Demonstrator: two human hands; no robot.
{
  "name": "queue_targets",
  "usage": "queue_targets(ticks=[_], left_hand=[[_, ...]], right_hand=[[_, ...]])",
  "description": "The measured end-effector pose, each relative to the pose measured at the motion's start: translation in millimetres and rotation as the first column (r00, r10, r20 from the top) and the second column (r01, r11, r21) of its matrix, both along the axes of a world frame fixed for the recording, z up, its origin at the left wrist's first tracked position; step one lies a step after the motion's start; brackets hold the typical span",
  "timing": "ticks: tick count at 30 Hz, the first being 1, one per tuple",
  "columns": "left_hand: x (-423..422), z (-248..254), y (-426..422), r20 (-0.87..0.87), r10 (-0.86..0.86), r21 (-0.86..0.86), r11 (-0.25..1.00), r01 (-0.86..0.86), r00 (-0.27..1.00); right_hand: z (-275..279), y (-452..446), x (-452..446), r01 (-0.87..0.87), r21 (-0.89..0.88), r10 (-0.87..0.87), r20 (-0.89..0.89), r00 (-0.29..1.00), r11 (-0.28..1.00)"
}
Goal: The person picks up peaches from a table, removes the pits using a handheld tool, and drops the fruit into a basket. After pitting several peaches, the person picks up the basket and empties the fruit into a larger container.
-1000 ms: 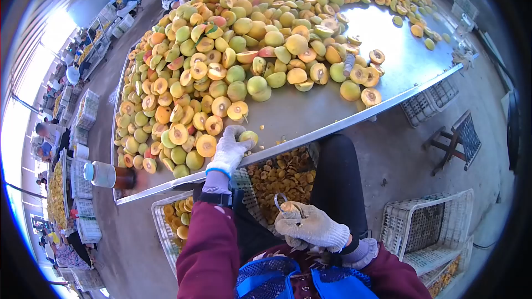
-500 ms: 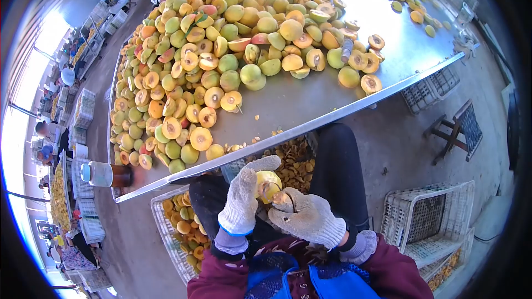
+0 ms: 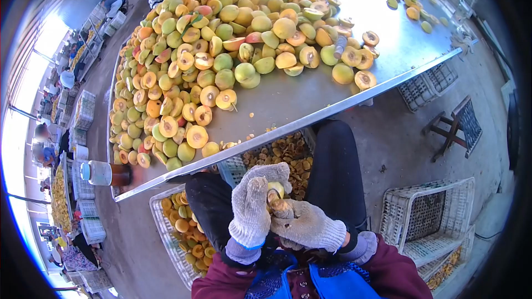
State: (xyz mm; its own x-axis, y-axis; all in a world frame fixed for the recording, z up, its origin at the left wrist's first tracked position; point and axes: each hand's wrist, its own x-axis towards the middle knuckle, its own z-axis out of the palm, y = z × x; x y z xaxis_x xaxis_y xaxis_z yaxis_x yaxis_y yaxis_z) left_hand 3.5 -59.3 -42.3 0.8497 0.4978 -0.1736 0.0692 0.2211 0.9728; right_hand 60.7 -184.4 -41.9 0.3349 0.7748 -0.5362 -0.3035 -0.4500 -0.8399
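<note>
My gloved left hand (image 3: 250, 205) is wrapped round a yellow-green peach half (image 3: 276, 189), which shows only in part between the fingers. Against it presses my gloved right hand (image 3: 311, 225), its fingers curled closed. Something brown and rounded (image 3: 284, 209) shows at the right thumb; whether it is a tool handle or the stained glove tip I cannot make out. Both hands are above my lap, just short of the metal table (image 3: 288, 108). Beneath them, between my knees, a crate holds cut peach pieces (image 3: 291, 155).
Halved peaches (image 3: 221, 39) are heaped across the table. A crate of peach halves (image 3: 160, 210) stands by my left leg, and a jar of dark liquid (image 3: 108, 174) at the table's left corner. White crates (image 3: 426, 216) and a folding stool (image 3: 457, 127) are on the right. People work far left.
My left hand has turned and closed further over the peach half, hiding more of it. Both hands have drawn closer together. The view has shifted slightly.
</note>
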Motion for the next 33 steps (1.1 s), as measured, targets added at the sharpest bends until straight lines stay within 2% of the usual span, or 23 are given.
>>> queue_targets(ticks=[2, 4, 5, 6, 8, 9, 11, 13, 15, 16, 17, 18, 20, 22, 23, 24, 25, 26, 27, 29, 30, 31, 33], left_hand=[[3.6, 15.4, -0.9, -0.050, 0.002, -0.026, 1.000, -0.003, 0.999], [8.7, 29.0, 4.6, -0.130, -0.188, -0.091, 0.980, 0.177, 0.973], [8.9, 28.0, 2.6, -0.129, -0.187, -0.089, 0.980, 0.176, 0.974], [9.9, 25.8, 1.2, -0.142, -0.187, 0.037, 0.980, 0.194, 0.972], [12.5, 23.3, -2.7, -0.188, -0.185, 0.276, 0.932, 0.233, 0.965], [13.5, 23.3, -4.6, -0.193, -0.187, 0.273, 0.933, 0.236, 0.963], [19.7, 24.0, -6.3, -0.096, -0.268, 0.683, 0.683, 0.260, 0.959], [23.8, 23.9, -1.3, -0.071, -0.325, 0.690, 0.667, 0.282, 0.943], [30.4, 29.2, 2.4, -0.133, -0.578, 0.575, 0.616, 0.538, 0.805], [34.5, 34.7, 4.7, -0.152, -0.657, 0.433, 0.627, 0.647, 0.739], [35.1, 31.4, 3.1, -0.149, -0.658, 0.429, 0.630, 0.648, 0.738], [36.3, 26.5, 2.4, -0.065, -0.673, 0.424, 0.650, 0.631, 0.737], [34.4, 21.2, -4.7, 0.025, -0.693, 0.424, 0.660, 0.620, 0.720], [25.6, 16.6, -22.8, 0.148, -0.478, 0.066, 0.878, 0.474, 0.866], [26.9, 19.3, -27.8, 0.156, -0.485, 0.072, 0.875, 0.479, 0.861], [27.1, 23.4, -32.3, 0.138, -0.392, -0.224, 0.882, 0.414, 0.910], [25.5, 26.4, -37.0, 0.091, -0.302, -0.497, 0.812, 0.306, 0.949], [26.9, 3.0, -36.6, 0.162, -0.248, -0.768, 0.576, 0.280, 0.955], [24.1, 4.6, -34.2, 0.169, -0.239, -0.759, 0.587, 0.281, 0.956], [18.1, 12.1, -22.9, -0.001, -0.065, -0.275, 0.960, 0.062, 0.998], [9.8, 8.9, -8.1, 0.085, 0.018, -0.068, 0.998, -0.012, 0.996], [-1.7, 7.9, 10.7, 0.121, 0.115, -0.031, 0.993, -0.112, 0.986], [-38.0, -2.4, 54.9, 0.157, 0.310, 0.087, 0.942, -0.325, 0.938]], right_hand=[[-3.9, -5.3, -1.5, -0.011, 0.034, 0.019, -0.245, 0.969, 0.999], [-2.5, -9.5, -1.7, 0.011, 0.071, 0.008, -0.263, 0.965, 0.997], [-1.8, -11.1, -1.3, 0.029, 0.108, 0.003, -0.282, 0.960, 0.994], [-2.0, -13.9, 1.2, 0.032, 0.113, 0.001, -0.279, 0.960, 0.993], [-5.0, -24.0, 7.1, 0.005, 0.143, 0.073, -0.530, 0.845, 0.990], [-7.1, -28.9, 8.6, 0.007, 0.141, 0.070, -0.535, 0.842, 0.990], [-13.8, -35.5, 14.2, -0.020, 0.229, 0.181, -0.709, 0.682, 0.973], [-29.2, -38.4, 12.4, 0.003, 0.325, 0.245, -0.719, 0.650, 0.946], [-31.5, -41.5, 9.3, 0.037, 0.414, 0.301, -0.719, 0.627, 0.910], [-27.1, -41.4, 4.5, 0.151, 0.436, 0.260, -0.743, 0.617, 0.887], [-24.3, -42.5, 2.3, 0.259, 0.453, 0.223, -0.766, 0.603, 0.853], [-34.3, -45.6, 5.3, 0.187, 0.513, 0.317, -0.736, 0.598, 0.838], [-31.4, -49.4, 4.4, 0.226, 0.534, 0.316, -0.735, 0.600, 0.815], [-27.9, -55.3, 5.1, 0.255, 0.558, 0.315, -0.726, 0.612, 0.790], [-27.2, -58.2, 4.5, 0.246, 0.545, 0.325, -0.742, 0.587, 0.801], [-26.7, -60.3, 2.9, 0.231, 0.533, 0.338, -0.758, 0.558, 0.814], [-25.6, -61.0, 0.9, 0.223, 0.539, 0.344, -0.752, 0.563, 0.813], [-24.6, -60.2, -0.7, 0.191, 0.586, 0.403, -0.724, 0.560, 0.787], [-24.4, -58.5, -1.9, 0.156, 0.633, 0.465, -0.693, 0.552, 0.759], [-23.6, -55.1, -5.1, 0.058, 0.627, 0.465, -0.634, 0.618, 0.777], [-17.6, -52.9, -8.0, 0.097, 0.560, 0.342, -0.624, 0.703, 0.823], [-11.1, -50.1, -9.4, 0.143, 0.496, 0.215, -0.594, 0.775, 0.856], [-7.9, -47.2, -9.0, 0.105, 0.465, 0.218, -0.588, 0.779, 0.879]])
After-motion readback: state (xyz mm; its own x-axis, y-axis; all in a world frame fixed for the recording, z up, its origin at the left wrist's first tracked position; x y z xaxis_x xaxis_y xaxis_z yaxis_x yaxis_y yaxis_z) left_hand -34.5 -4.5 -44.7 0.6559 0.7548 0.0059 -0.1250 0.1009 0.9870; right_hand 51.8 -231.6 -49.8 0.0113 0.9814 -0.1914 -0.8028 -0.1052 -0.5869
